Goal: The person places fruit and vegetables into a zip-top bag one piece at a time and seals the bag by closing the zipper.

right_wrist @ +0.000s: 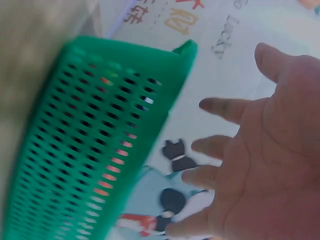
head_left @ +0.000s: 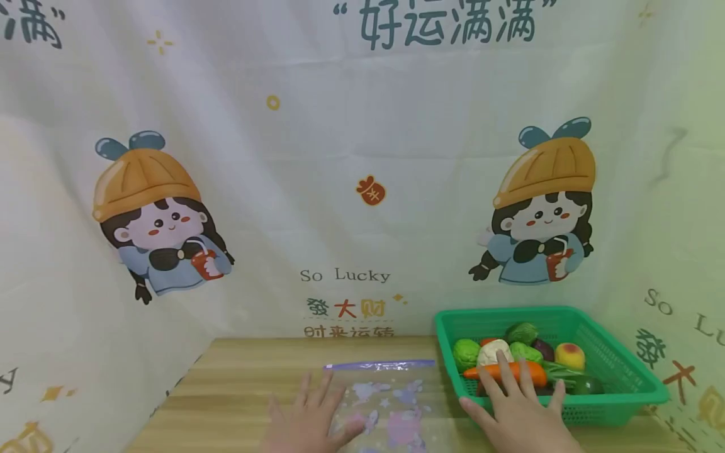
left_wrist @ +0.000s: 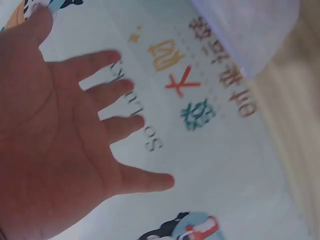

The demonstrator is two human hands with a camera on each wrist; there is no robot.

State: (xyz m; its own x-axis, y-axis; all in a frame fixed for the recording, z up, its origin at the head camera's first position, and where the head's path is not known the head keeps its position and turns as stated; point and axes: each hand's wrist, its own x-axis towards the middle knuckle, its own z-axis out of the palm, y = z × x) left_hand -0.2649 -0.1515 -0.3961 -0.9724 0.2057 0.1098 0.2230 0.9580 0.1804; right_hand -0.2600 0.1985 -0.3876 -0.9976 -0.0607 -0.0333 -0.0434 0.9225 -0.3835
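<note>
While the left hand (head_left: 310,416) hovers beside the bag (head_left: 392,409) and the right hand (head_left: 522,408) by the basket (head_left: 623,401), both spread their empty fingers. The bag lies flat on the table (head_left: 238,390), seemingly for easy reach; basket walls corral the produce (head_left: 527,353).

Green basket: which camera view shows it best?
The head view, because it looks into the green basket and shows the produce inside. The right wrist view shows mainly its perforated side, cut off; the left wrist view shows none.

The left hand (left_wrist: 65,135) and the right hand (right_wrist: 265,155) are bare, with rounded fingertips and creased palms.
</note>
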